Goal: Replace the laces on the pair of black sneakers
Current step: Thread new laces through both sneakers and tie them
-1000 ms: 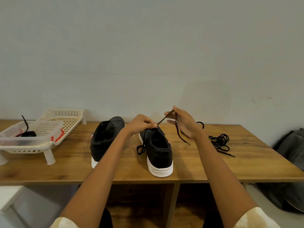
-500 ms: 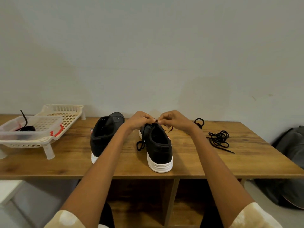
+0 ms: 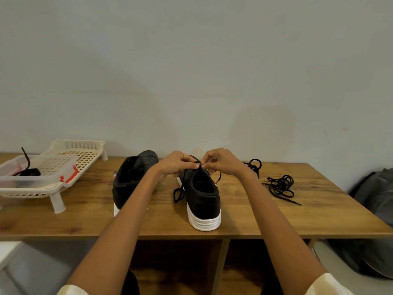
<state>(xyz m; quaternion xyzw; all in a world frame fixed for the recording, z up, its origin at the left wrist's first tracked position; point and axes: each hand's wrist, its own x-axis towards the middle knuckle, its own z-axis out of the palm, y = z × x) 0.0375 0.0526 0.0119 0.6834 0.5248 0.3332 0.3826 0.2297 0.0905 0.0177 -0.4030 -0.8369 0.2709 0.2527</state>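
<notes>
A black fabric sneaker with a thick white ribbed sole [image 3: 202, 194] stands upright near the front edge of a brown wood-grain table [image 3: 297, 218], its heel toward the viewer. Above the sneaker's tongue area, the left hand [image 3: 176, 165] and the right hand [image 3: 221, 162] meet, fingertips almost touching; the thumb and forefinger of each hand are pressed together, pinching a thin black shoelace [image 3: 218, 177] at the top of the shoe, with the other fingers curled in. One part of this lace loops down on the right side of the shoe below the right hand, and another loop [image 3: 178, 193] lies on the table just left of the shoe. To the left, partly hidden behind the left forearm, stands the second black sneaker [image 3: 131, 177] of the pair, also heel toward the viewer, with no lace visible in it. To the right of the hands, a loose tangle of black laces [image 3: 281, 186] rests on the table, with a smaller black loop [image 3: 254, 165] farther back near the pale wall. At the far left of the table, a cream plastic slotted rack on short legs [image 3: 80, 154] carries a clear plastic container with red clips [image 3: 42, 175] holding something black. A dark grey bag [image 3: 374, 192] sits beyond the table's right end
</notes>
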